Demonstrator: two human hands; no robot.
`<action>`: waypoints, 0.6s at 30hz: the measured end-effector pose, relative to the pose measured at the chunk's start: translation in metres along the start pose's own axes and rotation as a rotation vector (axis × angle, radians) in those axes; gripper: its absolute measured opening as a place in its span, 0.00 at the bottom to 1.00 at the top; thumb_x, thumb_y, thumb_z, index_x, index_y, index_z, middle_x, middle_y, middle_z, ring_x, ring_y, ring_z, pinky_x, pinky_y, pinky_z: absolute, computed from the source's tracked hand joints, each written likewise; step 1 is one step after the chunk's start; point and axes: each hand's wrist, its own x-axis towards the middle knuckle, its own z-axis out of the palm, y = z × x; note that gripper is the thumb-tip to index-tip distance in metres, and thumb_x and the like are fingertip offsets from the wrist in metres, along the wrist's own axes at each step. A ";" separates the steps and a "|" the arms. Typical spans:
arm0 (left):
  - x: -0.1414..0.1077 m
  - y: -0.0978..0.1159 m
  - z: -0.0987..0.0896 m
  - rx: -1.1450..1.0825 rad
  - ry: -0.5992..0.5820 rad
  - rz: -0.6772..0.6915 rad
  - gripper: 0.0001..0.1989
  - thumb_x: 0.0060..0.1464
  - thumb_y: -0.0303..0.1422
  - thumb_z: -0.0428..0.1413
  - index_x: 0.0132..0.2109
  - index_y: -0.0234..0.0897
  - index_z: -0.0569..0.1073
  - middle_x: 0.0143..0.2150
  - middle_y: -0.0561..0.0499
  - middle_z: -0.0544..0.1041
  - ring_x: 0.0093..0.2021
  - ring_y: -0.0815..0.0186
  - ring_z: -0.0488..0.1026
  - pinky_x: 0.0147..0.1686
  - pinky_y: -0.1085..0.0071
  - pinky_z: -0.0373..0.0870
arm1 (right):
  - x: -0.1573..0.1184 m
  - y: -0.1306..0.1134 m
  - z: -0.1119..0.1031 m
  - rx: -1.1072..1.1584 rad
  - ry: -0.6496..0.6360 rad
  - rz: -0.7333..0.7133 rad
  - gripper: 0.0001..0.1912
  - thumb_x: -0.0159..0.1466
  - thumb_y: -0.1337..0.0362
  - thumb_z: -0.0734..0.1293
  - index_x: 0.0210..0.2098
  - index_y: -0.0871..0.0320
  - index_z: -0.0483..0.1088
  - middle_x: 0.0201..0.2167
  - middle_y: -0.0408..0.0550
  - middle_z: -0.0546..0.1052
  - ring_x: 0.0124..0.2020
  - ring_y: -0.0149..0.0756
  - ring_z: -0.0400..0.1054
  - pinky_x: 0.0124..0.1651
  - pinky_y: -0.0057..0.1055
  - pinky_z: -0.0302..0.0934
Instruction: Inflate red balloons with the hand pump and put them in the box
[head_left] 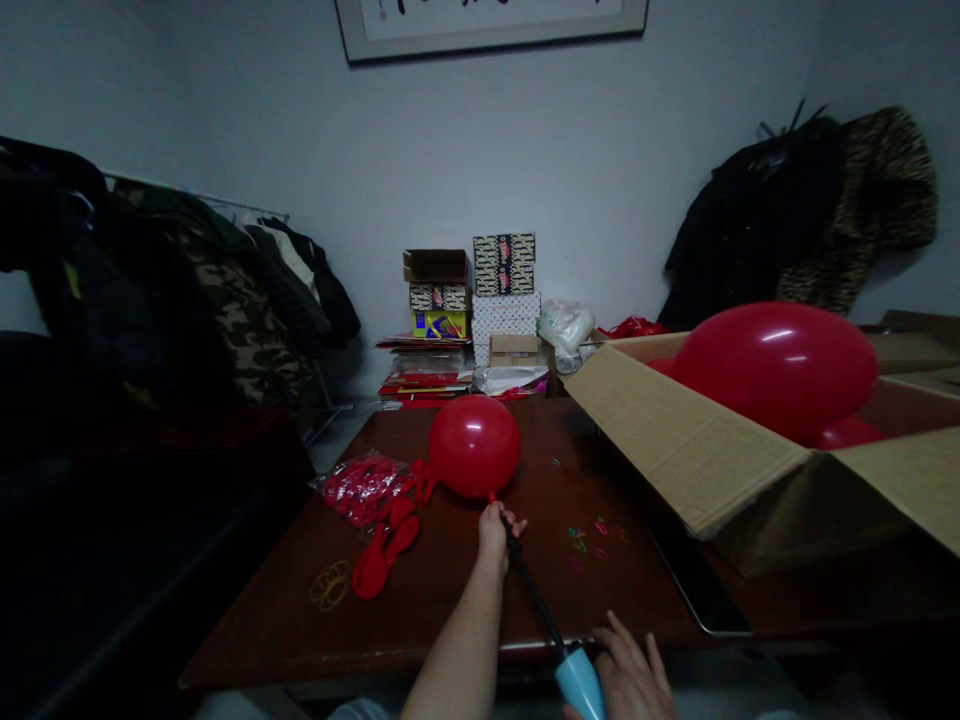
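A round red balloon (pixel 474 446) sits on the end of a black pump tube (pixel 532 590), partly inflated and resting just above the wooden table (pixel 262 640). My left hand (pixel 493 535) pinches the balloon's neck against the tube's tip. Near the table's front edge, my right hand (pixel 630 675) wraps around the light blue pump body (pixel 579 682), which is partly cut off by the frame. Beyond my left hand lie flat red balloons (pixel 386 550), a plastic bag of red balloons (pixel 364 488) and a few rubber bands (pixel 330 585).
A large open cardboard box (pixel 697 450) on the right holds big inflated red balloons (pixel 776 372). A dark tablet (pixel 697 580) lies beside it, and tiny coloured bands (pixel 592 540) are scattered nearby. Stacked boxes (pixel 472 300) stand beyond the table, with hanging clothes (pixel 225 290) at left.
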 end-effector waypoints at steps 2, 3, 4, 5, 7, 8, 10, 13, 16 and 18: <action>-0.003 0.001 0.001 -0.016 -0.003 0.004 0.16 0.49 0.45 0.52 0.29 0.40 0.57 0.14 0.64 0.60 0.11 0.75 0.56 0.33 0.62 0.70 | 0.000 -0.003 -0.010 0.010 0.002 -0.008 0.24 0.51 0.48 0.64 0.39 0.59 0.72 0.54 0.56 0.67 0.61 0.54 0.50 0.61 0.55 0.34; -0.005 0.003 0.002 -0.021 -0.008 0.002 0.16 0.49 0.45 0.52 0.29 0.40 0.57 0.14 0.64 0.60 0.11 0.75 0.56 0.33 0.62 0.70 | 0.001 -0.006 -0.015 0.024 -0.003 -0.015 0.25 0.51 0.48 0.63 0.41 0.59 0.72 0.54 0.56 0.67 0.61 0.54 0.50 0.61 0.55 0.33; -0.006 0.005 0.004 -0.025 -0.015 -0.003 0.15 0.50 0.45 0.52 0.29 0.40 0.57 0.14 0.64 0.60 0.11 0.75 0.57 0.34 0.62 0.70 | 0.003 -0.009 -0.020 0.043 -0.009 -0.021 0.26 0.52 0.47 0.62 0.42 0.59 0.71 0.55 0.56 0.66 0.61 0.53 0.49 0.61 0.56 0.32; -0.008 0.007 0.005 -0.027 -0.022 -0.011 0.15 0.50 0.45 0.52 0.29 0.40 0.57 0.15 0.64 0.60 0.11 0.75 0.57 0.34 0.62 0.70 | 0.005 -0.013 -0.026 0.061 -0.012 -0.025 0.26 0.53 0.47 0.61 0.43 0.59 0.71 0.55 0.56 0.66 0.62 0.53 0.48 0.61 0.56 0.31; -0.013 0.011 0.010 -0.029 -0.037 -0.030 0.14 0.50 0.43 0.52 0.29 0.40 0.57 0.15 0.63 0.61 0.11 0.75 0.57 0.34 0.63 0.70 | 0.013 -0.022 -0.036 0.088 0.004 -0.021 0.25 0.55 0.47 0.59 0.42 0.59 0.71 0.55 0.56 0.65 0.62 0.51 0.46 0.62 0.54 0.29; -0.015 0.012 0.012 -0.030 -0.046 -0.036 0.14 0.51 0.43 0.52 0.29 0.40 0.57 0.15 0.63 0.61 0.12 0.75 0.57 0.34 0.63 0.70 | 0.019 -0.026 -0.040 0.095 0.023 -0.013 0.24 0.56 0.48 0.58 0.42 0.60 0.71 0.55 0.56 0.65 0.62 0.50 0.46 0.62 0.53 0.28; -0.020 0.012 0.016 -0.026 -0.061 -0.048 0.12 0.51 0.42 0.51 0.30 0.40 0.58 0.15 0.62 0.62 0.12 0.75 0.58 0.34 0.63 0.70 | 0.033 -0.035 -0.047 0.100 0.063 0.012 0.23 0.57 0.50 0.57 0.41 0.60 0.71 0.55 0.56 0.65 0.62 0.49 0.46 0.63 0.51 0.28; -0.026 0.010 0.021 -0.014 -0.068 -0.059 0.12 0.51 0.41 0.51 0.30 0.40 0.58 0.15 0.62 0.62 0.12 0.74 0.58 0.33 0.64 0.70 | 0.057 -0.045 -0.050 0.101 0.073 0.047 0.24 0.57 0.50 0.57 0.41 0.62 0.71 0.55 0.57 0.65 0.62 0.49 0.46 0.62 0.51 0.29; -0.029 0.009 0.022 -0.015 -0.076 -0.081 0.13 0.49 0.42 0.52 0.30 0.40 0.58 0.16 0.62 0.62 0.13 0.74 0.59 0.31 0.65 0.69 | 0.076 -0.051 -0.051 0.096 0.086 0.053 0.24 0.56 0.50 0.58 0.42 0.63 0.70 0.55 0.58 0.65 0.62 0.50 0.46 0.62 0.51 0.30; -0.029 0.010 0.021 -0.008 -0.078 -0.081 0.14 0.48 0.44 0.53 0.31 0.40 0.58 0.16 0.61 0.62 0.13 0.74 0.59 0.31 0.65 0.69 | 0.080 -0.053 -0.050 0.095 0.088 0.048 0.25 0.57 0.51 0.58 0.42 0.63 0.70 0.55 0.58 0.65 0.62 0.50 0.46 0.62 0.51 0.31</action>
